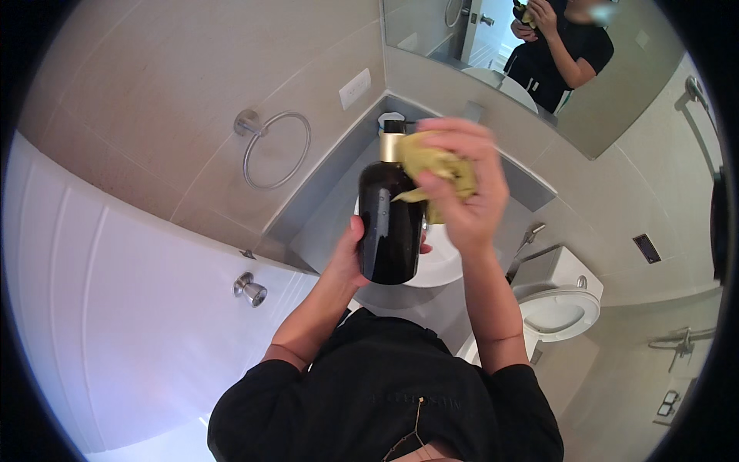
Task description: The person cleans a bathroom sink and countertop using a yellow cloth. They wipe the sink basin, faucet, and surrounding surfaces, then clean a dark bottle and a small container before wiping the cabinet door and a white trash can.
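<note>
A dark, glossy pump bottle (388, 231) with a gold collar and black top is held up in front of me, with water drops on its side. My left hand (349, 254) grips its lower body, thumb on the near side and fingertips showing at the far edge. My right hand (470, 179) is closed around a crumpled yellow-green cloth (439, 164), which touches the bottle near its collar and shoulder. That hand is slightly blurred. Part of the pump top is hidden by the cloth.
Below the bottle is a round white basin (441, 263) on a grey counter (329, 222). A white container (391, 118) stands in the counter corner. A towel ring (277, 150) juts from the left wall. A white door (144, 300) is left; a toilet (557, 312) stands right.
</note>
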A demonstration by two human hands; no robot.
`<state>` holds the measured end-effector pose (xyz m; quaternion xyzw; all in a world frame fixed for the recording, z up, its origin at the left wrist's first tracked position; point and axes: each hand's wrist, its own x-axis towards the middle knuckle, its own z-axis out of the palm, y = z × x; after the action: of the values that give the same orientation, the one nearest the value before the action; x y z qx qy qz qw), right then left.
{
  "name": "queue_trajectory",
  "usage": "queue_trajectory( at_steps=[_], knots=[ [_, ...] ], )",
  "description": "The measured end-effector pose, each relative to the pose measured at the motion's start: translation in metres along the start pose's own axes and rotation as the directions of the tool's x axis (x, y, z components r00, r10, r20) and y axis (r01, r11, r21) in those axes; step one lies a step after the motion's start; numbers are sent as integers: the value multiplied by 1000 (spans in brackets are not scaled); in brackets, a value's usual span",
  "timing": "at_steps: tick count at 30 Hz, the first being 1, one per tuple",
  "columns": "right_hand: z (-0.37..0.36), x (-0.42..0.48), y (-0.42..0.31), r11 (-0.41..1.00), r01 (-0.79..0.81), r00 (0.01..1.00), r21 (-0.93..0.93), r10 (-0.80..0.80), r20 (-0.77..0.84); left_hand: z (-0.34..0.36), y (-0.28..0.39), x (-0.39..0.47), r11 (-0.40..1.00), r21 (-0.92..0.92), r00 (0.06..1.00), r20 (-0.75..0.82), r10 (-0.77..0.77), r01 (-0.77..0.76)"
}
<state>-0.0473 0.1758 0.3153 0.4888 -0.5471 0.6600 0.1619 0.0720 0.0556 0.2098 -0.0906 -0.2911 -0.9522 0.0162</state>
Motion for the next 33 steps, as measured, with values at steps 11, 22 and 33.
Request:
queue_trajectory(
  at_steps=[11, 22, 33],
  knots=[
    [12, -94, -36, 970, 176, 885, 168, -231, 405, -12, 7, 32, 949, -289, 982, 171, -75, 123],
    [-16, -7, 3, 1000, -25, 999, 12, 25, -27, 1, -6, 45, 893, -408, 976, 180, -126, 190],
    [-25, -115, -22, 838, -267, 951, 476, 309, -11, -8, 3, 61, 924, -315, 962, 227, -149, 217]
  ],
)
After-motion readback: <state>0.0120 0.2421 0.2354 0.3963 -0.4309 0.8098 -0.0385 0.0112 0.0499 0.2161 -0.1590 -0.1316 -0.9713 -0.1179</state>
